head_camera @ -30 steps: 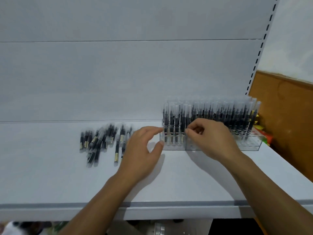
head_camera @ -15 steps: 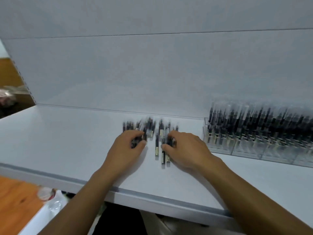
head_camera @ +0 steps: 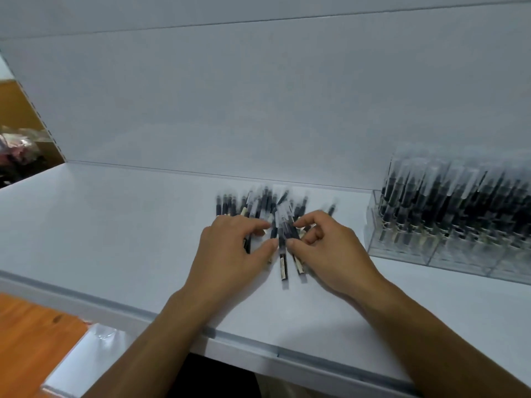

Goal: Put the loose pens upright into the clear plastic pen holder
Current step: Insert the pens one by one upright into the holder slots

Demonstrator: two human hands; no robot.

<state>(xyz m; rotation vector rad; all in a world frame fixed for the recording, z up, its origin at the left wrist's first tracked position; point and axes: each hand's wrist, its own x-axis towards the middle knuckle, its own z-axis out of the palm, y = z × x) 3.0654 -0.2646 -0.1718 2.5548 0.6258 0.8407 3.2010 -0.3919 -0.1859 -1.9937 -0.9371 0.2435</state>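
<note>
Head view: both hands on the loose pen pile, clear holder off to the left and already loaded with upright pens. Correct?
Not quite: the clear holder sits to the right of the pile, not the left. The head view shows it against the back panel at the right edge, loaded with upright pens. The rest holds: left hand and right hand are both on the loose pens.

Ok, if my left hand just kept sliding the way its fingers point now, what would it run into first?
Your left hand points up and right into the pile of loose pens, and its fingertips already seem to touch them. Your right hand sits just beside. Blur hides exact contact.
</note>
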